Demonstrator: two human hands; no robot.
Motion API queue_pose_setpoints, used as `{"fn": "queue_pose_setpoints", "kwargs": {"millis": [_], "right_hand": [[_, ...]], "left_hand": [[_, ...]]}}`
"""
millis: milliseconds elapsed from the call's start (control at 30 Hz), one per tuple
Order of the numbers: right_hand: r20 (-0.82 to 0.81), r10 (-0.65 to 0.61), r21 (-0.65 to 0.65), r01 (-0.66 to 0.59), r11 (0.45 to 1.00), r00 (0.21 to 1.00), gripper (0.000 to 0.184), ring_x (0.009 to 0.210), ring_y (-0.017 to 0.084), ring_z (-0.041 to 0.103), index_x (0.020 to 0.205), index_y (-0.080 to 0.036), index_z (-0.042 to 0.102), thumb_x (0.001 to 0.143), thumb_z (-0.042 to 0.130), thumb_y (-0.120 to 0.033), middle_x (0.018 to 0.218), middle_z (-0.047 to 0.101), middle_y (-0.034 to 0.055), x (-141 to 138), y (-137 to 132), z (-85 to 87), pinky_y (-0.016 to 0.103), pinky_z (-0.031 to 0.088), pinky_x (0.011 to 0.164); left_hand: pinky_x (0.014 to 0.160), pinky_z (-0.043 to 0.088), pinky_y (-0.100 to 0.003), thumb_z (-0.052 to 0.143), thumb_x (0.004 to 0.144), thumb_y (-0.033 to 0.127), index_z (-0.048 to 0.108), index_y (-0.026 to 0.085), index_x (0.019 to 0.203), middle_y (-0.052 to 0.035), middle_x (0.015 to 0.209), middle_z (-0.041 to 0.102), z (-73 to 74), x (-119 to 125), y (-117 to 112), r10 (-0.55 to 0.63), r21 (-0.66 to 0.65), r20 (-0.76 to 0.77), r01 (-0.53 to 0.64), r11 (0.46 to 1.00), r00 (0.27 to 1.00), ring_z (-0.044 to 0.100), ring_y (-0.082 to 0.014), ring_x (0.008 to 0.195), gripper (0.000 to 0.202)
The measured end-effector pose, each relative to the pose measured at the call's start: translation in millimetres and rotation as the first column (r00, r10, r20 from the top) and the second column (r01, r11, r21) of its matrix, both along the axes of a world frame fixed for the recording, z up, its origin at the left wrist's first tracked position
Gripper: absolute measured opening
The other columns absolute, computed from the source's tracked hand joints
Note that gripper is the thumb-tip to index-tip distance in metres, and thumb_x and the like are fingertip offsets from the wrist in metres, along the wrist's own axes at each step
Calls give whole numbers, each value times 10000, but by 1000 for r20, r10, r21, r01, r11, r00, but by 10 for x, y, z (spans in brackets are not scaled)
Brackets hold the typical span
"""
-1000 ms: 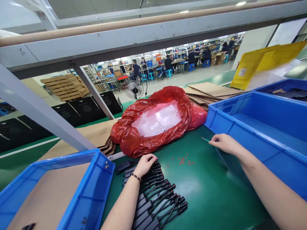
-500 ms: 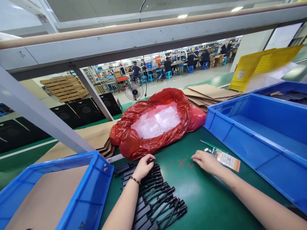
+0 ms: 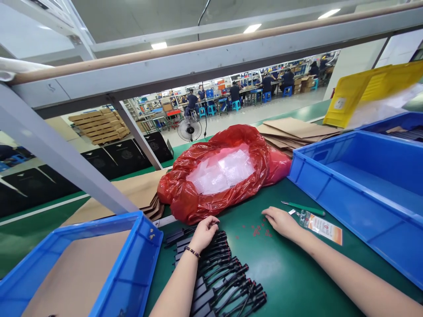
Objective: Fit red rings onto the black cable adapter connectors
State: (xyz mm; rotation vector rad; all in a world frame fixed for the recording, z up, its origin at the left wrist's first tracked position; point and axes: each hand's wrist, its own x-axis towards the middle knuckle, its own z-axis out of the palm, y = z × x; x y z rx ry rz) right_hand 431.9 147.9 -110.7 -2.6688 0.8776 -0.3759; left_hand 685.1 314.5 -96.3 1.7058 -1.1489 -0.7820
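My left hand is closed at the far end of a row of black adapter cables. Its thumb and forefinger pinch the dark end of one cable, mostly covered by the fingers. Red rings show on many of the cable ends. Across from it, my right hand hovers low beside a scatter of small red rings, thumb and fingertips drawn together. Whatever those fingertips hold is too small to make out. Behind that hand lie a green-handled craft knife and a badge in a clear sleeve.
A red plastic bag of clear bubble bags stands at the back. Blue bins flank the work area, one left with cardboard inside, one right. Flat cardboard lies behind. A slanted white post rises at left.
The whole view has shifted slightly to the left and up, so things appear farther right and lower. Relative to the rings, my right hand has moved slightly left; my left hand stays by the cables.
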Motion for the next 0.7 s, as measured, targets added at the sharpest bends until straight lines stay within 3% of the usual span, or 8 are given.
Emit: {"fn": "queue_pose_setpoints", "kwargs": {"millis": [133,267,367,433,500,600,700], "right_hand": [[-88,65,-59,-70,996,994,324,840,188,569,841,-182,650,823,327,-154,831,599,79,77,-35,-77,283,441,767],[-57,44,-16,-45,999,997,287,748,180,560,739,-184,603,817,327,-185,765,581,72,-8,-22,-85,288,443,705],[41,5,97,-9,995,999,248,689,173,551,686,-190,556,807,347,-244,724,581,58,78,53,18,294,438,679],[164,-22,244,-19,970,986,226,651,161,546,702,-190,554,794,371,-285,703,592,39,282,181,117,285,436,646],[284,-48,423,-80,903,958,219,594,143,532,711,-185,565,772,407,-324,655,588,19,574,359,200,263,431,585],[377,-108,657,-183,732,920,184,505,113,494,670,-169,560,706,469,-325,576,548,-6,1018,622,240,229,410,492],[399,-219,788,-210,579,891,123,475,93,486,650,-162,541,647,489,-273,567,541,-17,1295,778,189,206,397,452]], "left_hand": [[565,372,-235,486,665,200,553,170,793,35,603,540,-7,9,-1,-6,-3,-24,6,1000,1000,453,-88,522,147],[537,370,-220,488,667,181,548,169,794,38,577,548,8,0,1,-5,5,-71,5,1000,997,466,-80,505,141],[523,367,-212,507,654,176,523,168,773,39,564,552,13,-6,0,20,10,-125,-19,1000,992,472,-75,492,120],[514,366,-210,526,646,185,498,169,748,38,558,556,4,-6,-1,41,15,-150,-39,999,988,469,-72,479,106],[497,359,-207,545,644,202,480,171,725,38,552,558,-12,-5,-2,60,22,-160,-57,998,985,459,-68,459,108],[468,341,-196,548,648,205,473,170,719,42,543,557,-33,-3,1,74,37,-171,-69,997,983,444,-59,438,109],[449,328,-189,547,650,205,472,168,725,46,535,550,-31,-4,8,74,51,-195,-65,997,978,439,-55,429,112]]}}
